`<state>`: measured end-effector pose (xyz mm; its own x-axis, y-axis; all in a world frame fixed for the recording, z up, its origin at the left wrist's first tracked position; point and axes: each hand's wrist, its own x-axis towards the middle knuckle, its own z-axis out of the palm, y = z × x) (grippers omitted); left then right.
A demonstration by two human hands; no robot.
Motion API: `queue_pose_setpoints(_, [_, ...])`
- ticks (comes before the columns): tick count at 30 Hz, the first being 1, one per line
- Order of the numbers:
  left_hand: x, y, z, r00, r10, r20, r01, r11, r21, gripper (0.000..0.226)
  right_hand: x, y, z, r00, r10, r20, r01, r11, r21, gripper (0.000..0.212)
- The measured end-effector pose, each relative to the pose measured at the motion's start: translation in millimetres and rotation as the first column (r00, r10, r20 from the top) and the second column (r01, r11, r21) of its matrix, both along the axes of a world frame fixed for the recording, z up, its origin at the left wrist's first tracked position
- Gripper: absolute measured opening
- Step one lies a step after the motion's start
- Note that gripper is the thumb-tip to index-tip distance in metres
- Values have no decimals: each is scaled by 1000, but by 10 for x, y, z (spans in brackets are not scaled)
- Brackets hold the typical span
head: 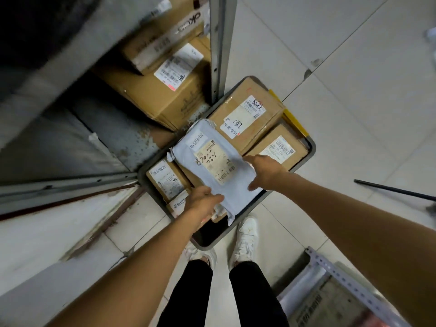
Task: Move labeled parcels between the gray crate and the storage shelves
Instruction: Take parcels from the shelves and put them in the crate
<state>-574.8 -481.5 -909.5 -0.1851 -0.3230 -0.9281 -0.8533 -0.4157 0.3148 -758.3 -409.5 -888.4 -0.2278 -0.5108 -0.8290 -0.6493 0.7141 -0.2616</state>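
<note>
The floor [354, 55] is pale tiles; a gray crate [312, 147] sits on it, right by the metal shelf [220, 43]; big brown boxes [165, 90] sit low on the shelf; three more brown boxes [245, 114] with white labels lie in the crate; a soft gray parcel [236, 185] is held just over them; the left hand [203, 201] pinches its near edge; the right hand [264, 172] grips its right edge.

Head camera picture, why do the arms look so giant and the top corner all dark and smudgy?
Head view: the wide lens stretches the edges, so the arms balloon and the floor lines bend. Head view: the top-left shelf is shadowed and motion-smeared, while the gray parcel held by the left hand and right hand looks fairly sharp.
</note>
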Motion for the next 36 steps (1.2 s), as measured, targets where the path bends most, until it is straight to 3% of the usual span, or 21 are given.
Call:
queue_pose_setpoints(3, [-189, -249, 561, 947, -319, 17, 318, 936, -148, 45, -76, -52, 563, 992, 129, -12, -128, 991, 29, 84])
queue_pose_setpoints(6, [-439, -469, 1285, 835, -549, 43, 536, 794, -286, 36, -204, -88, 1220, 975, 205, -85, -204, 979, 24, 78])
queue_pose_setpoints(13, [-873, -662, 3434, 570, -813, 119, 742, 446, -500, 23, -443, 17, 3182, 970, 124, -209, -144, 986, -81, 61])
queue_pose_setpoints(19, [-1051, -604, 4880, 471, -863, 181, 716, 255, -650, 26, -429, 280, 4567, 929, 125, -350, -154, 986, -56, 63])
queue_pose_setpoints(27, [-710, -388, 5963, 338, -913, 227, 629, 40, -776, 32, 61, 639, 5797, 882, -88, -464, 27, 990, -137, 66])
queue_pose_setpoints(32, [-306, -358, 6416, 289, -921, 259, 592, -41, -805, 33, 554, 723, 6201, 855, -150, -497, 87, 985, -149, 71])
queue_pose_setpoints(36, [104, -372, 6589, 297, -922, 248, 583, -30, -812, 32, 923, 701, 6427, 849, -138, -511, 64, 985, -160, 69])
